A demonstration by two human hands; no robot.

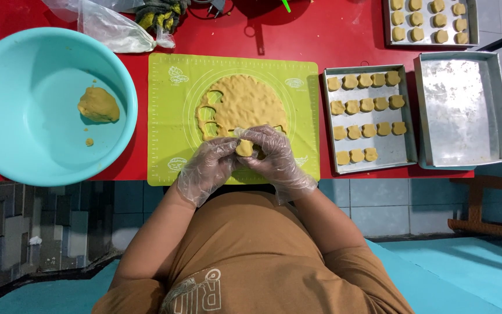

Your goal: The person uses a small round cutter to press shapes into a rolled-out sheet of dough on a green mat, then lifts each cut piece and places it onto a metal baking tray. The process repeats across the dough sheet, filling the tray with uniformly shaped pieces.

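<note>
Left hand [207,168] and right hand [274,154] pinching dough piece [244,147], cutter hidden, top tray [431,42] cropped

A turquoise bowl [7,104] holding a dough lump [98,105], an empty metal tray [461,110] and a plastic bag [108,26] sit on the red desk [344,35]

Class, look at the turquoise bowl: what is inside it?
Inside the bowl lie a dough lump and a small crumb beside it. The rest of the inside shows bare. Whatever is under the lump is covered.
</note>
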